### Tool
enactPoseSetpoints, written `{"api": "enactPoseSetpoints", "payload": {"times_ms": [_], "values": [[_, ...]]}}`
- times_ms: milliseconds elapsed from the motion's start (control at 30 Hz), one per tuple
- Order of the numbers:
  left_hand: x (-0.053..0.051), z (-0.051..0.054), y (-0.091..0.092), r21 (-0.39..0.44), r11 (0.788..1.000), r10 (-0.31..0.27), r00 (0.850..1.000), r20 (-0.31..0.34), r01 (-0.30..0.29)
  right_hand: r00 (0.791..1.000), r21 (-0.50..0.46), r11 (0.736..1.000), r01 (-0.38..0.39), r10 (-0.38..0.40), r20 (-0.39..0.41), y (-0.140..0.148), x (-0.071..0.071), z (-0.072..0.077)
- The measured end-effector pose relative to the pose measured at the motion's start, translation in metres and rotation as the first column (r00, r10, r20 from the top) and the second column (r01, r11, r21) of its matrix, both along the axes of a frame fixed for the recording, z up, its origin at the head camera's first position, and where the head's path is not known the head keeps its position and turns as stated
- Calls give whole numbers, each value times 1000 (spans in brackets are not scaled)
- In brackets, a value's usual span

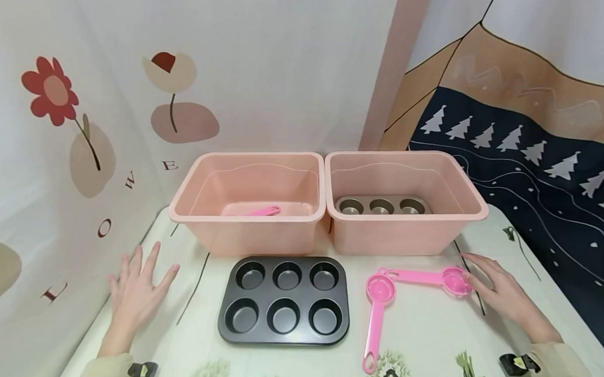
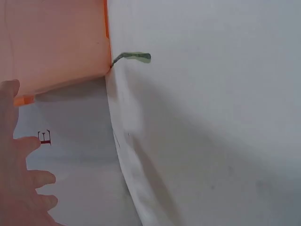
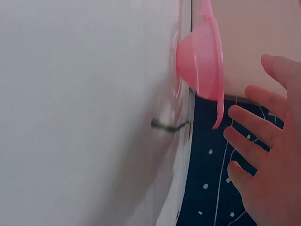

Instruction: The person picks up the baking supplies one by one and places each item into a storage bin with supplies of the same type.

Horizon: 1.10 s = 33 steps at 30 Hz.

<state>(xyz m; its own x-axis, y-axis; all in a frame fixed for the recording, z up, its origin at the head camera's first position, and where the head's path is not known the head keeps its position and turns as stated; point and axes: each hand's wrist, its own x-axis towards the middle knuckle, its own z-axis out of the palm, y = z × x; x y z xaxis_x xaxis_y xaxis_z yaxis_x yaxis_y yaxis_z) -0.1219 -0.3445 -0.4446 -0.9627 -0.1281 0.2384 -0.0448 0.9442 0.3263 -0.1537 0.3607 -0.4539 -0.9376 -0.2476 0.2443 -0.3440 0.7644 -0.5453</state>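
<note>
I see pale fabric (image 1: 287,58) hanging along the left and rear. Its print comprises a red flower (image 1: 55,90), rounded shapes and the letters L, O, W, E. A dusty-pink band (image 1: 395,69) borders its right side. To the right, I see tan mountain shapes (image 1: 515,65) above a navy area (image 1: 514,195) with white trees. A white cloth (image 1: 427,329) with botanical prints covers the work surface. I register soft shadows on it.

Lettering, 4 pcs., dk. red caps, on white hanging cloth (image 1: 287,58) to my left. I read, nr. to far: "L" (image 1: 54,293), "O" (image 1: 104,228), "W" (image 1: 130,180), "E" (image 1: 169,165), set apart in a slanted row. "E" also legible in my left wrist view, same cloth.
</note>
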Motion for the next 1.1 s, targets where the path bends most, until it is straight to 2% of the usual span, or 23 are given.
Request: {"api": "enactPoseSetpoints", "payload": {"times_ms": [133,333,433,633,867,1100], "values": [[-5,1,3,30,1000,5,1000,-6,-5,999,-26,1000,-8,9,45,-3,-1,1],[-16,5,7,143,990,-9,1000,5,8,999,-52,998,-40,41,14,-5,-2,-4],[-21,9,8,184,983,-23,1000,-11,24,997,-82,994,-72,73,9,-7,-3,-7],[-27,15,8,247,968,-34,998,-47,45,994,-113,990,-86,93,56,-11,-4,-10],[-33,27,10,308,950,-35,996,-86,60,990,-155,982,-111,122,64,-10,-3,-16],[-38,40,14,372,927,-14,993,-114,56,987,-179,980,-81,104,122,-7,-1,-16]]}}
